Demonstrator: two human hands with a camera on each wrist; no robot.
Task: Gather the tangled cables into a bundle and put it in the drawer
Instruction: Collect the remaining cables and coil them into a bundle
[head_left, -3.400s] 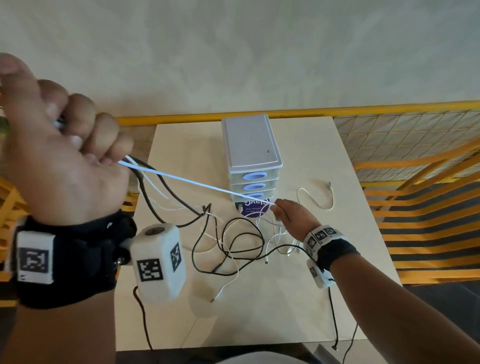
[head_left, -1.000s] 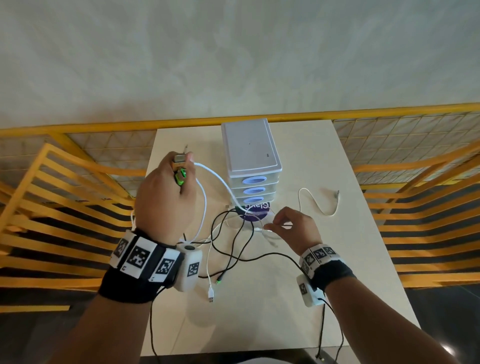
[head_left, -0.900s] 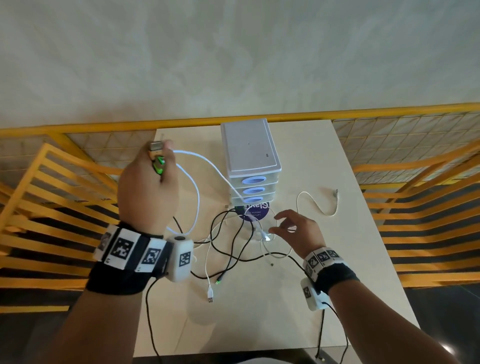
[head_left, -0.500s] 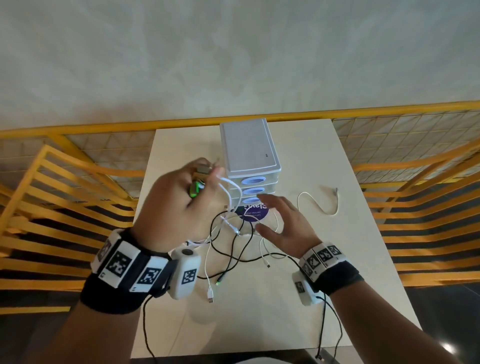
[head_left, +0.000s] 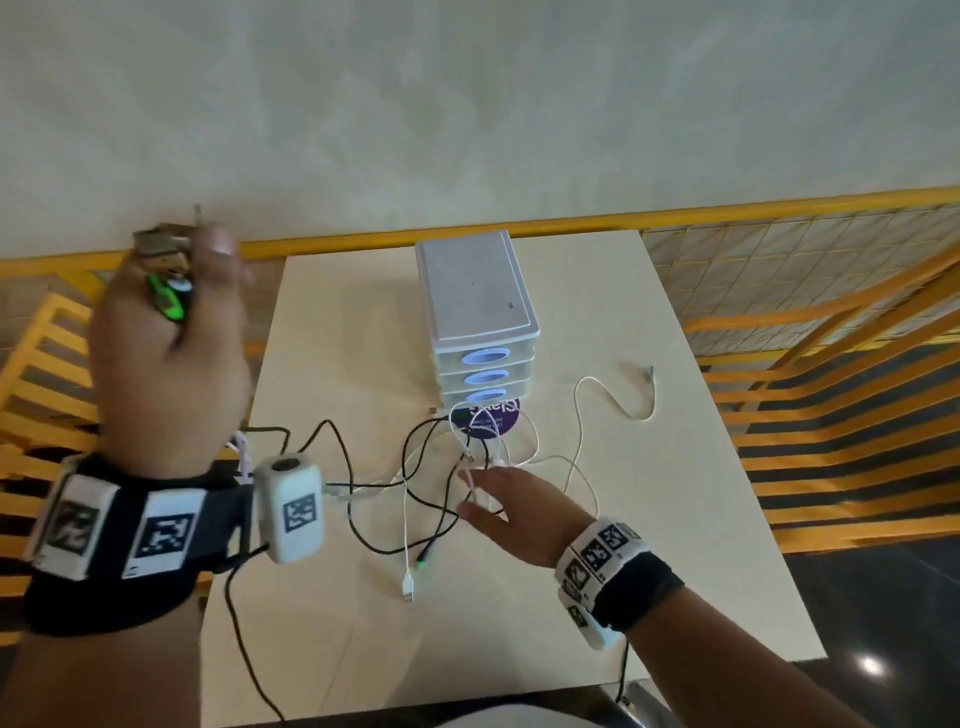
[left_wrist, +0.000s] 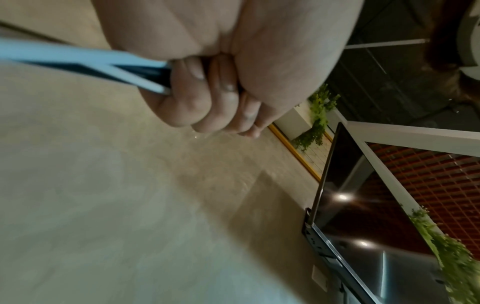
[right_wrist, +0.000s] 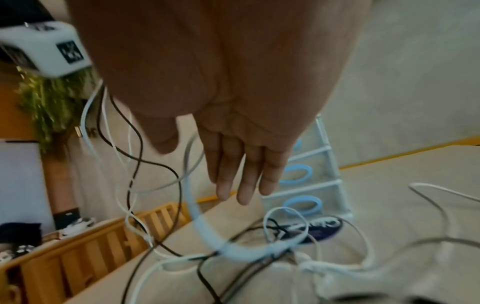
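Left fist full of plugs, right hand flat over the mess

Your left hand (head_left: 166, 358) is up off the table (head_left: 649, 545), fingers curled tight round several cable ends. Your right hand (head_left: 519, 506) holds nothing, fingers straight, low over the cables (head_left: 415, 483), which still sprawl loose in front of the drawers (head_left: 475, 317). All three drawers look closed. One white cable (head_left: 618, 395) lies apart to the right.

left hand (head_left: 166, 358) raised with cable ends, right hand (head_left: 524, 512) lowered, opened
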